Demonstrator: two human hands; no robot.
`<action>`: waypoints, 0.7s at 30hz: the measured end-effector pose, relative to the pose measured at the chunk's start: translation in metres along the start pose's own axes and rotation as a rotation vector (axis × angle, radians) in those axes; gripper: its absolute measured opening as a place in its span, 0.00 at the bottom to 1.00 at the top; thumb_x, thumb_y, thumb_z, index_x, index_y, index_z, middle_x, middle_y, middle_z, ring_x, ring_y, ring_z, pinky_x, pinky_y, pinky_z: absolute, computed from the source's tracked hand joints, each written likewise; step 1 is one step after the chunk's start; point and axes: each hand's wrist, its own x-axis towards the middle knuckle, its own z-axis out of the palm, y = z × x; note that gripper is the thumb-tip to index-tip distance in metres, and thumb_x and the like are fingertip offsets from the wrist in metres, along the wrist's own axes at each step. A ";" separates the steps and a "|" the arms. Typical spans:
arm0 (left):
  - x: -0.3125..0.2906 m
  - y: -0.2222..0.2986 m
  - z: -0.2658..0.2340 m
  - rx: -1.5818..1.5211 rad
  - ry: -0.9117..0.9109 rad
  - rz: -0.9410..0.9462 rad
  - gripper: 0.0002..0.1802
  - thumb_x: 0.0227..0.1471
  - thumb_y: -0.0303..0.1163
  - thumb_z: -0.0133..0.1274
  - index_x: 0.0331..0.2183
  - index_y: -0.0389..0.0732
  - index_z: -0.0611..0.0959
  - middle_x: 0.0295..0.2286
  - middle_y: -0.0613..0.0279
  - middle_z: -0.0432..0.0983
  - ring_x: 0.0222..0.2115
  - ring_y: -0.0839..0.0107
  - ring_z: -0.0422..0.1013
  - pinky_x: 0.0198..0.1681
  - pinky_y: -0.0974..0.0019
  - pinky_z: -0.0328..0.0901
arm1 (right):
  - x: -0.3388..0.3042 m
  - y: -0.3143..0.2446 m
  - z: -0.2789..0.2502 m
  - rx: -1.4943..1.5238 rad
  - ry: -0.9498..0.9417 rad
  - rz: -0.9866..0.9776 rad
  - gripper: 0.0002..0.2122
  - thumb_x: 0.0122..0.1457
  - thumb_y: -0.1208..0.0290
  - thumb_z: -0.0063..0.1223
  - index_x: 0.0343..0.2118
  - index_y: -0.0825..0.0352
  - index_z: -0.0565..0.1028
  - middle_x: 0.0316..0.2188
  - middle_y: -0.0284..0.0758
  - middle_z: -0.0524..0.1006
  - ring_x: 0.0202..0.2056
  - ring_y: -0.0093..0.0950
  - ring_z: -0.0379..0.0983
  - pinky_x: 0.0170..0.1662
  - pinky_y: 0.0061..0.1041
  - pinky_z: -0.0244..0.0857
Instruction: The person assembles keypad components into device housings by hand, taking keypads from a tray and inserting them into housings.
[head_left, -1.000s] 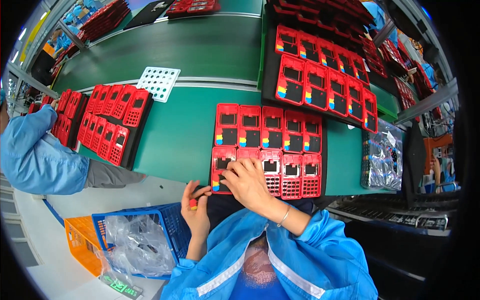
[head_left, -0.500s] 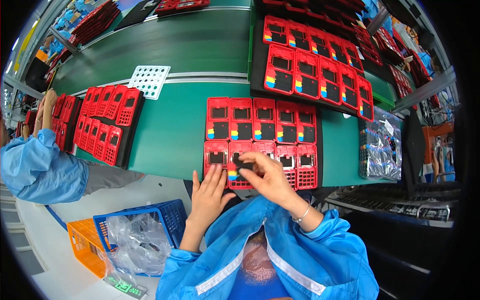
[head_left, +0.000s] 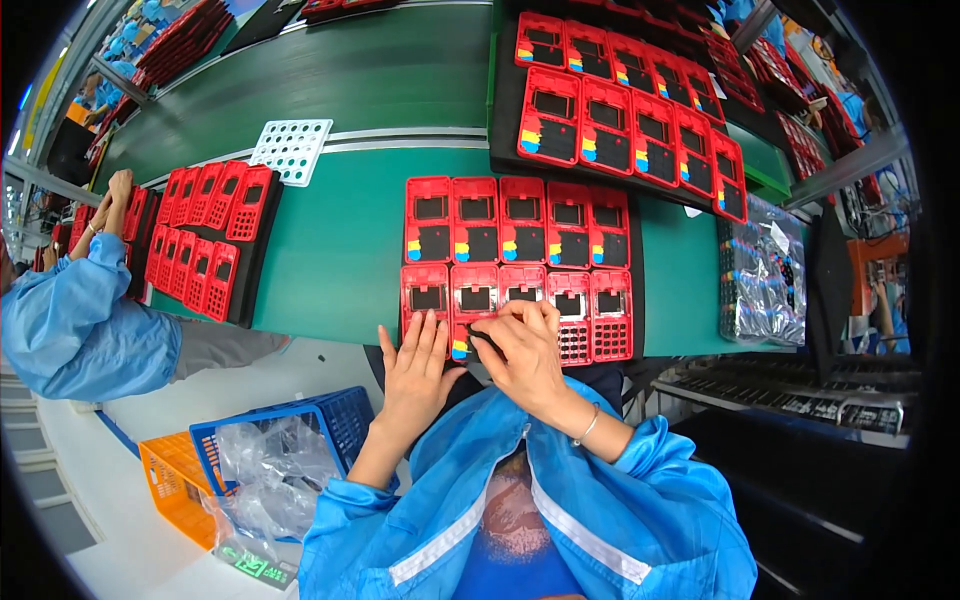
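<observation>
Red plastic phone housings lie in two rows on a black tray [head_left: 638, 300] in front of me. Those in the far row, such as one red housing [head_left: 474, 200], each hold a black keypad with coloured keys at one corner. My left hand [head_left: 415, 372] lies flat with fingers stretched over the front row's leftmost housing [head_left: 425, 275]. In the second front housing [head_left: 473, 278] sits a black rubber keypad [head_left: 461, 346] with coloured keys. My right hand [head_left: 525, 352] curls over it, thumb and fingers pinching its right side. The two rightmost front housings [head_left: 611, 320] show open key holes.
A second tray of red housings [head_left: 605, 130] stands at the far right, beside plastic-wrapped keypads [head_left: 765, 280]. Another black tray [head_left: 262, 225] is on the left, near a co-worker's blue sleeve [head_left: 75, 310]. A white perforated sheet [head_left: 291, 150] lies by the belt; crates [head_left: 350, 425] stand below.
My right hand has lowered the keypad into the second front housing, where it was held just above before. My left hand stays flat. The whole view has shifted slightly upward.
</observation>
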 end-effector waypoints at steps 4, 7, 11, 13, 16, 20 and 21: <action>0.000 0.004 -0.001 -0.056 0.023 -0.028 0.44 0.49 0.42 0.66 0.64 0.36 0.70 0.66 0.49 0.60 0.69 0.53 0.54 0.69 0.25 0.34 | -0.001 0.006 0.003 -0.068 0.038 -0.035 0.09 0.54 0.71 0.66 0.39 0.61 0.83 0.33 0.30 0.78 0.45 0.33 0.72 0.55 0.40 0.55; 0.010 0.009 0.006 0.059 0.057 0.144 0.40 0.51 0.42 0.65 0.62 0.37 0.73 0.66 0.54 0.63 0.69 0.53 0.54 0.69 0.25 0.35 | -0.003 0.011 0.001 -0.090 0.028 -0.025 0.11 0.54 0.71 0.66 0.41 0.61 0.83 0.37 0.30 0.77 0.46 0.34 0.71 0.55 0.41 0.55; 0.011 0.013 0.013 0.087 0.031 0.253 0.35 0.54 0.41 0.63 0.60 0.38 0.75 0.63 0.54 0.66 0.68 0.56 0.57 0.68 0.27 0.42 | -0.001 0.015 -0.014 0.002 0.088 -0.064 0.14 0.53 0.75 0.64 0.44 0.64 0.82 0.42 0.34 0.77 0.46 0.37 0.72 0.50 0.41 0.63; 0.013 0.020 0.011 0.106 -0.035 0.241 0.33 0.55 0.40 0.62 0.59 0.38 0.75 0.63 0.54 0.68 0.67 0.57 0.59 0.69 0.31 0.44 | -0.004 0.024 -0.035 0.090 0.096 -0.074 0.14 0.53 0.78 0.64 0.43 0.66 0.82 0.41 0.37 0.78 0.43 0.36 0.74 0.46 0.36 0.67; 0.018 0.021 0.014 0.090 -0.018 0.262 0.28 0.55 0.32 0.62 0.56 0.36 0.78 0.59 0.50 0.72 0.64 0.56 0.64 0.69 0.34 0.49 | -0.014 0.047 -0.087 -0.033 0.171 0.002 0.11 0.54 0.78 0.64 0.42 0.66 0.84 0.39 0.38 0.81 0.39 0.37 0.79 0.43 0.32 0.74; 0.019 0.025 0.018 0.093 0.007 0.256 0.29 0.53 0.29 0.62 0.57 0.34 0.77 0.59 0.48 0.71 0.64 0.55 0.64 0.69 0.34 0.48 | -0.036 0.108 -0.170 -0.151 0.331 0.258 0.06 0.59 0.78 0.61 0.39 0.69 0.83 0.37 0.41 0.83 0.39 0.37 0.81 0.43 0.32 0.75; 0.019 0.028 0.018 0.073 -0.009 0.219 0.30 0.53 0.29 0.62 0.57 0.34 0.77 0.60 0.47 0.70 0.64 0.55 0.63 0.69 0.34 0.48 | -0.043 0.131 -0.195 -0.257 0.404 0.265 0.07 0.59 0.78 0.60 0.39 0.70 0.82 0.37 0.43 0.83 0.40 0.40 0.82 0.43 0.34 0.76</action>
